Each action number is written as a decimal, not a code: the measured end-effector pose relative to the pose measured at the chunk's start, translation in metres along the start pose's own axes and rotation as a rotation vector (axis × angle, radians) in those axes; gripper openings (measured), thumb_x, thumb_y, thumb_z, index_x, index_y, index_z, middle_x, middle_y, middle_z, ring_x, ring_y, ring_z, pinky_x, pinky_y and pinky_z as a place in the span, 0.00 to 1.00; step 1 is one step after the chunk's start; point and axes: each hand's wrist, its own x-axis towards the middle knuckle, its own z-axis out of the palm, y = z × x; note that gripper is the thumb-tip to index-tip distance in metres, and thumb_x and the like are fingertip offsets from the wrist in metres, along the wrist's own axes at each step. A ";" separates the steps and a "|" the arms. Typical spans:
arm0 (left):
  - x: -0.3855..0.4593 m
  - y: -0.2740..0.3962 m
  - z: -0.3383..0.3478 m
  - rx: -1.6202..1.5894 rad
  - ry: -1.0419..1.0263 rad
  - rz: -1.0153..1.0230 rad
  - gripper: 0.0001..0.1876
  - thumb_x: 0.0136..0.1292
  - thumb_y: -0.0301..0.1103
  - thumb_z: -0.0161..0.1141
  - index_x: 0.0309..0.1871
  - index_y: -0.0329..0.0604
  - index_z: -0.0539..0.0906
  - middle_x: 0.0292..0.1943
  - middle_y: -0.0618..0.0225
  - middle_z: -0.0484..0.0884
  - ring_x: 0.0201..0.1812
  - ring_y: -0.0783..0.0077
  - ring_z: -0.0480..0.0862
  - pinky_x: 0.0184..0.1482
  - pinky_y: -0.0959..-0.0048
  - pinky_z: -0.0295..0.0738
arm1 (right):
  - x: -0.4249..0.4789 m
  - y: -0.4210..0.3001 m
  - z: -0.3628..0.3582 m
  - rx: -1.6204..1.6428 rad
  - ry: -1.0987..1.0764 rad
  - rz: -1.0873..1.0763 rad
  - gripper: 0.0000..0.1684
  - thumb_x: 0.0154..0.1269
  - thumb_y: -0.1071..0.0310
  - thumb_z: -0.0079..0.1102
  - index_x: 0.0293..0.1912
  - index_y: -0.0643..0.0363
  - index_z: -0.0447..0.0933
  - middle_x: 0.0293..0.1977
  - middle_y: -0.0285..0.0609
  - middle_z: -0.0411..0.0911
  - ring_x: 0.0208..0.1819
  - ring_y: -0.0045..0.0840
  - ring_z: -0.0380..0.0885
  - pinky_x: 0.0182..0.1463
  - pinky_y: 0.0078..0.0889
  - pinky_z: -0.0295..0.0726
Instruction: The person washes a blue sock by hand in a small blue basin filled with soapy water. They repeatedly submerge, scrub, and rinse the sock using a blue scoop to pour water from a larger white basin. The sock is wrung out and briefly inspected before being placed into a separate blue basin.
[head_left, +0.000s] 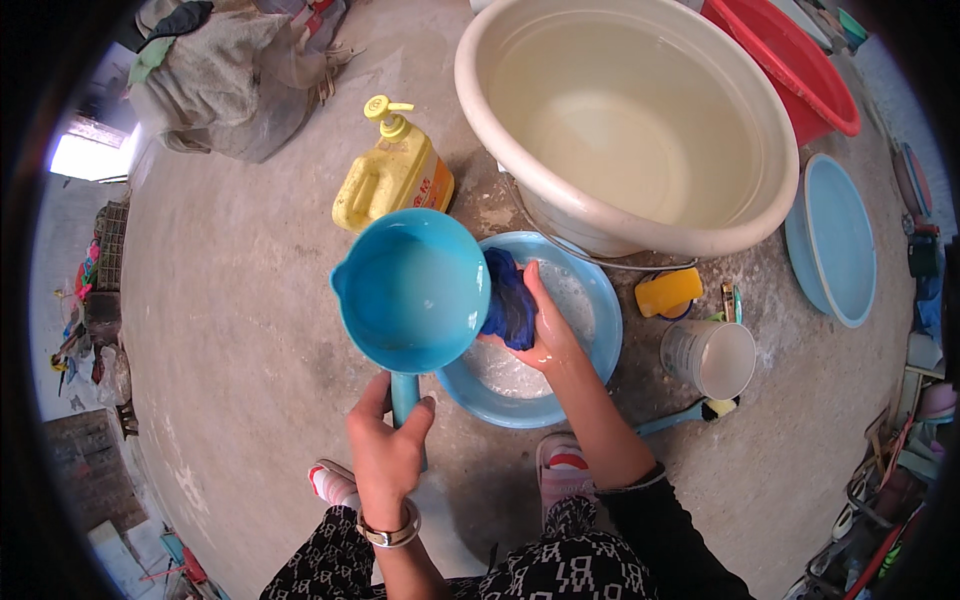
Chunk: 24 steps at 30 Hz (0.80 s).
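My left hand (390, 439) grips the handle of a blue plastic water ladle (412, 289), whose bowl faces up toward me with some cloudy liquid in it. A wet, dark blue cloth (511, 300) is bunched in my right hand (551, 330), the thumb pointing up beside it. Both the cloth and that hand are above a light blue plastic basin (607, 360) of sudsy water. The ladle's bowl overlaps the basin's left rim in view and hides part of the cloth's left side.
Behind the basin stands a large cream tub (630, 244) of water. A yellow pump jug (390, 180) is at the upper left. To the right are a yellow soap bar (671, 292), a white plastic bucket (694, 360), a brush (675, 420), another blue basin (840, 240) and a red tub (787, 67).
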 end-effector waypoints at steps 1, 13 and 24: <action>0.001 0.001 0.000 0.002 -0.008 -0.014 0.14 0.49 0.28 0.61 0.39 0.29 0.77 0.26 0.68 0.77 0.29 0.78 0.72 0.34 0.76 0.68 | 0.000 0.000 -0.005 -0.089 0.003 -0.059 0.30 0.65 0.48 0.54 0.61 0.52 0.63 0.49 0.40 0.74 0.41 0.27 0.79 0.39 0.38 0.80; -0.002 -0.001 0.000 0.063 0.027 0.053 0.14 0.49 0.29 0.61 0.38 0.30 0.77 0.22 0.60 0.78 0.25 0.76 0.72 0.30 0.74 0.69 | 0.037 0.013 -0.022 -0.161 0.359 -0.027 0.21 0.61 0.45 0.58 0.41 0.52 0.73 0.28 0.36 0.78 0.22 0.22 0.76 0.23 0.19 0.74; 0.000 -0.002 -0.002 0.015 0.005 0.012 0.15 0.49 0.28 0.60 0.40 0.30 0.78 0.25 0.63 0.78 0.27 0.76 0.73 0.32 0.75 0.68 | 0.019 0.008 -0.021 -0.136 0.059 0.003 0.19 0.60 0.60 0.62 0.50 0.52 0.71 0.39 0.35 0.77 0.37 0.22 0.77 0.30 0.28 0.74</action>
